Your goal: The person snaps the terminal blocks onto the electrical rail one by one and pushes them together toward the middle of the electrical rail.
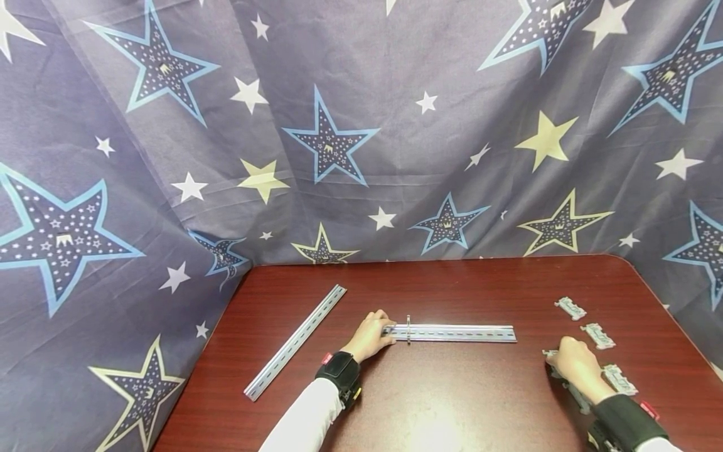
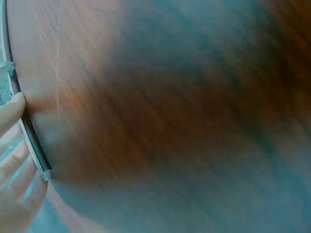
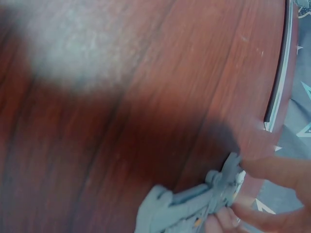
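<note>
My left hand (image 1: 368, 337) grips the left end of a slotted metal DIN rail (image 1: 463, 333) that lies crosswise on the table, thumb along the near edge. Close to those fingers, a thin upright piece (image 1: 408, 329) straddles the rail. Over at the right, my right hand (image 1: 577, 365) pinches a grey terminal block (image 3: 226, 182) between thumb and fingers. A second grey block (image 3: 170, 208) is right beside it in the right wrist view. In the head view my right hand and wrist partly cover these blocks.
A second DIN rail (image 1: 295, 342) lies slanted at the left. More grey terminal blocks (image 1: 597, 336) lie on the right side, one block (image 1: 619, 379) right by my right wrist. A star-patterned cloth (image 1: 350, 207) hangs behind the reddish-brown table (image 1: 440, 389).
</note>
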Available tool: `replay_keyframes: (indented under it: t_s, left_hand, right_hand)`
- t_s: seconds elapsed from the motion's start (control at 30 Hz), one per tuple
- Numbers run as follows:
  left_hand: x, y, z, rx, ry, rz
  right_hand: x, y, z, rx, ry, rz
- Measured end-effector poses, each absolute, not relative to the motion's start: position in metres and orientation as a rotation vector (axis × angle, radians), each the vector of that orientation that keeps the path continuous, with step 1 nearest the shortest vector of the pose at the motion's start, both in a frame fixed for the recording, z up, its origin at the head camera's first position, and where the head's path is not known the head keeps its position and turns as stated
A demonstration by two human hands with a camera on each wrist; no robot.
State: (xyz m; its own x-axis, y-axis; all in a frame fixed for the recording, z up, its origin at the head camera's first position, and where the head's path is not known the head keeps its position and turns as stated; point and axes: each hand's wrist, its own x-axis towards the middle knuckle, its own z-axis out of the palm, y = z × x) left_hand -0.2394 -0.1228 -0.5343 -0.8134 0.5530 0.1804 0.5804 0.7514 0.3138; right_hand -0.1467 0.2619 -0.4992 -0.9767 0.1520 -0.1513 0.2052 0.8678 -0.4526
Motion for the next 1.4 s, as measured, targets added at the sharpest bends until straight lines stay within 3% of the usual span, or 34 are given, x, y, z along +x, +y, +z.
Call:
replay_keyframes:
  t_s: [0.83, 1.4]
  left_hand:
    - [-0.237, -0.123, -0.531, -0.921, -2.867, -0.571]
    - [-0.237, -0.123, -0.532, -0.917, -2.868, -0.568]
  right_hand:
    - [-0.147, 0.259, -0.506, 0.152, 3.149, -0.703]
    - [-0.141, 0.251, -0.499, 0.248, 3.076, -0.866]
